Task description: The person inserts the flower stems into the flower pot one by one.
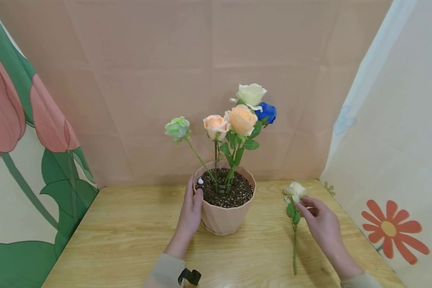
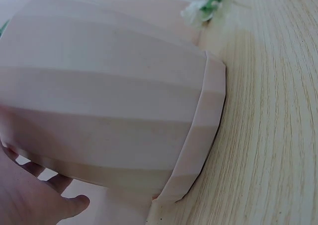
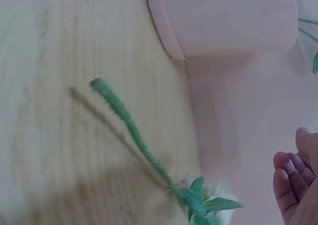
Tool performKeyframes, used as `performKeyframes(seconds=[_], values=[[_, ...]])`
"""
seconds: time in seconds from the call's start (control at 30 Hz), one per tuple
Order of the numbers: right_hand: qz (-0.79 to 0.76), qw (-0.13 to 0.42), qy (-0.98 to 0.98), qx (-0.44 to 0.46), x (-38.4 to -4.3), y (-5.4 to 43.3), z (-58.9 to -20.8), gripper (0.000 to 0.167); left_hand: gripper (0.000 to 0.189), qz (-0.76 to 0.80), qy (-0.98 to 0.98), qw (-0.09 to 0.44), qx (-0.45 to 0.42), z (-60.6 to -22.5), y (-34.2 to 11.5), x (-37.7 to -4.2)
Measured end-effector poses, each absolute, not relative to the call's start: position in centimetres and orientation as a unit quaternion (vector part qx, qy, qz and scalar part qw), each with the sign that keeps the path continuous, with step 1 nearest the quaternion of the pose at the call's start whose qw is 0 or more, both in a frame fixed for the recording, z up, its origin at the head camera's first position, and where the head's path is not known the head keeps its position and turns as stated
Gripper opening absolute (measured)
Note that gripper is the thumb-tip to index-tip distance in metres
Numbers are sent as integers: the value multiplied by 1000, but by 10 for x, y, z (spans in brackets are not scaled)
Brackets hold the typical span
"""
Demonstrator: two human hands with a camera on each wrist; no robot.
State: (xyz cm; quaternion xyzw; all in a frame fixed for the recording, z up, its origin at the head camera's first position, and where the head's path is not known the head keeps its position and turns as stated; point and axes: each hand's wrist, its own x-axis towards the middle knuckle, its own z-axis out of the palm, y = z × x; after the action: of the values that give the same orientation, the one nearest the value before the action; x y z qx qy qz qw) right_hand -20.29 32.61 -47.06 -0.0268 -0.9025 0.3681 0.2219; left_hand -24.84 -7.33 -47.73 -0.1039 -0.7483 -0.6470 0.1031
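A pink faceted flowerpot (image 1: 226, 218) full of dark soil (image 1: 237, 192) stands on the wooden table. Rising from it are a green rose (image 1: 177, 128), two peach roses, a white rose (image 1: 251, 94) and a blue rose (image 1: 267, 113). My left hand (image 1: 190, 210) rests against the pot's left side with its fingers extended; in the left wrist view the thumb (image 2: 74, 205) stands away from the wall. To the right, a loose white rose (image 1: 294, 191) lies with its green stem (image 3: 131, 125) toward me. Beside its bloom is my right hand (image 1: 322, 220), fingers loosely bent, apart from the flower in the right wrist view.
The wooden table (image 1: 129, 232) ends at a pink backdrop (image 1: 147, 80). Flower-printed panels flank it on the left (image 1: 29, 208) and right (image 1: 392, 160). A small white object (image 1: 200, 181) sits at the pot's left rim.
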Motion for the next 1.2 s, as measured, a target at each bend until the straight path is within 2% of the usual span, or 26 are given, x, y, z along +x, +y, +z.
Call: performKeyframes(seconds=[0.63, 1.2], values=[[345, 131, -927, -60, -199, 347, -518, 52, 64, -640, -754, 107, -101, -476, -73, -247], [347, 81, -932, -61, -197, 351, -532, 55, 63, -642, -752, 111, -103, -474, -73, -246]])
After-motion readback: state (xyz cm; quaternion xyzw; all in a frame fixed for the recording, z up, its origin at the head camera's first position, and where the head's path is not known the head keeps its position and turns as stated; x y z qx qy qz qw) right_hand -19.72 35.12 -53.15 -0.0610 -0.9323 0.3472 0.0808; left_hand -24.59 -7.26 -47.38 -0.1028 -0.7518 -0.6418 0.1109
